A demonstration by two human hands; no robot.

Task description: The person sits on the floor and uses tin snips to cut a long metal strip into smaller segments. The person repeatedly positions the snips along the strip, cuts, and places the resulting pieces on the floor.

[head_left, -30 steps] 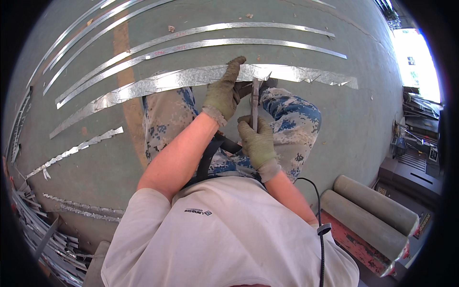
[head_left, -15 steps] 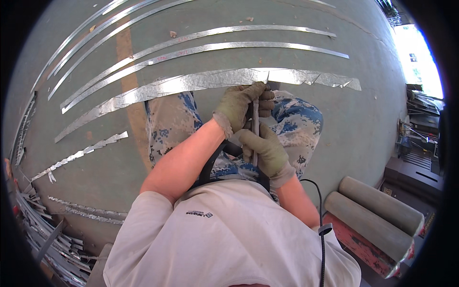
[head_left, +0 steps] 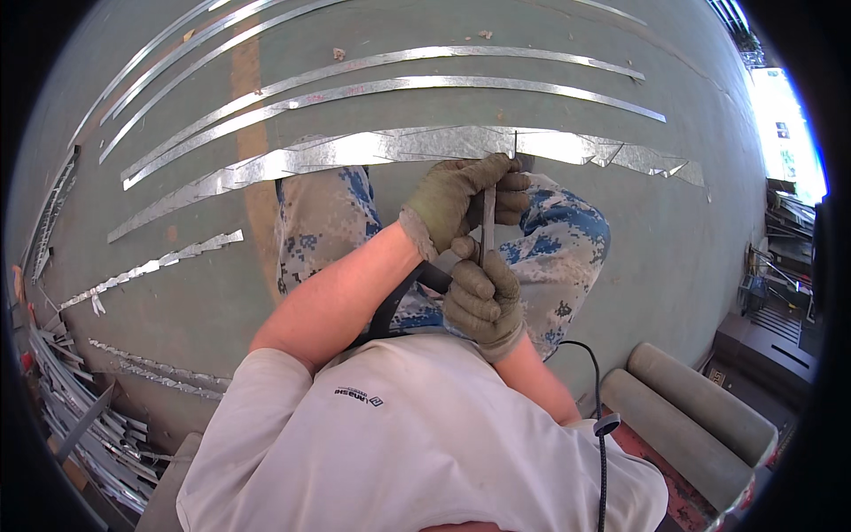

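Grey bar [head_left: 489,220], clasped by right grip [head_left: 484,303], meets left grip [head_left: 454,197], whose hold is unclear.

Daylight glared through the opening [head_left: 787,133] at right, blown out to white with a bluish fringe. The wide strip [head_left: 355,148] threw back white highlights, while the floor [head_left: 665,239] lay in soft, even light. Straight edges bowed toward the rim, which fell to black.

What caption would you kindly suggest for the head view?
Gloved right hand grips a slim grey bar, left hand at its upper end, near a broad silvery strip.
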